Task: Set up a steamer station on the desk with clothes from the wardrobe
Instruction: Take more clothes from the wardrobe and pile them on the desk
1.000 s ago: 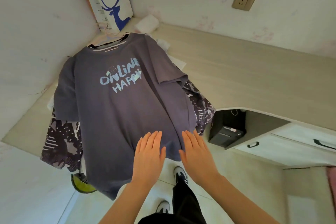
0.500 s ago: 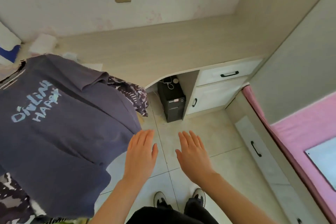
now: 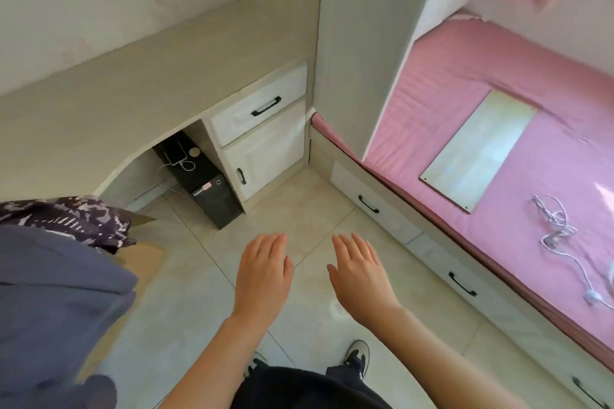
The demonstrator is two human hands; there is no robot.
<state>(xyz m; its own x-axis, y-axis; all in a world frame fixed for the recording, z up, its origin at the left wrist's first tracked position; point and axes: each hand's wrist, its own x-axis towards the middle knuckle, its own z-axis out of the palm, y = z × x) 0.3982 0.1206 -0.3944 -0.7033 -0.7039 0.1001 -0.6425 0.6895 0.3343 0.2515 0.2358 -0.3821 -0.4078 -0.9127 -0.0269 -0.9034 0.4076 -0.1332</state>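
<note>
Over floor tiles (image 3: 299,206), left hand (image 3: 262,276) and right hand (image 3: 360,279) flat, empty, computer tower (image 3: 212,191) in desk recess (image 3: 139,176)

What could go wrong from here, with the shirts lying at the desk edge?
The grey T-shirt and the patterned garment under it seem to overhang the desk edge, so they may slide to the floor. The loose white cables by the computer tower could snag a foot. The left hand and the right hand are open and hold nothing.
</note>
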